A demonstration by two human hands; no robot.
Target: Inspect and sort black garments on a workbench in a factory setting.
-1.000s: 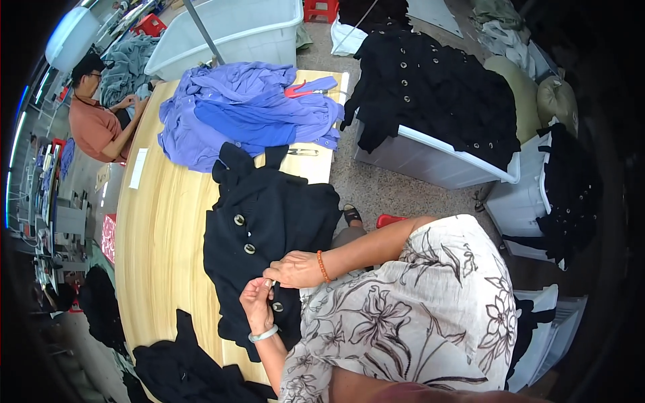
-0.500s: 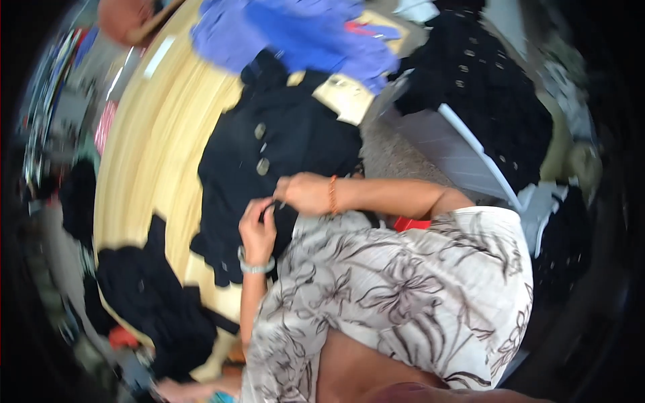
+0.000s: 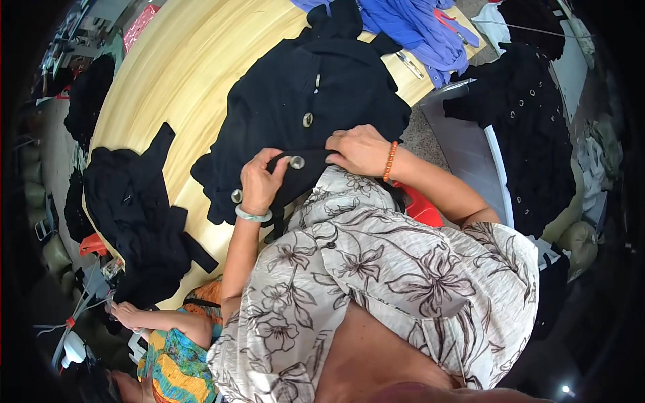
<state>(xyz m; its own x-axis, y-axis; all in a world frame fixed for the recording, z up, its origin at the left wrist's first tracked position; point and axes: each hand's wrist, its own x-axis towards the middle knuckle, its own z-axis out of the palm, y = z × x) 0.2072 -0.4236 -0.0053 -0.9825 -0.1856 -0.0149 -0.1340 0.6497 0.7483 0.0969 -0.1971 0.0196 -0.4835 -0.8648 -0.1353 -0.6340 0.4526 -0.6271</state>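
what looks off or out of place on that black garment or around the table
Nothing looks damaged or spilled. The black buttoned garment lies rumpled across the pale wooden table, its near edge hanging over toward the person. The left hand pinches the fabric beside a round metal button; the right hand rests on it.

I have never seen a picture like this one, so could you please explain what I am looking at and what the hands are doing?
This is one view from a wide fisheye camera worn on a person's head, looking down, so straight edges bend. No machine is involved, only two bare hands. The left hand pinches the edge of a black garment beside a round metal button. The right hand presses flat on the same garment. It lies on a pale wooden table, with another black garment to the left and purple cloth at the far end. A co-worker's hand shows at lower left.
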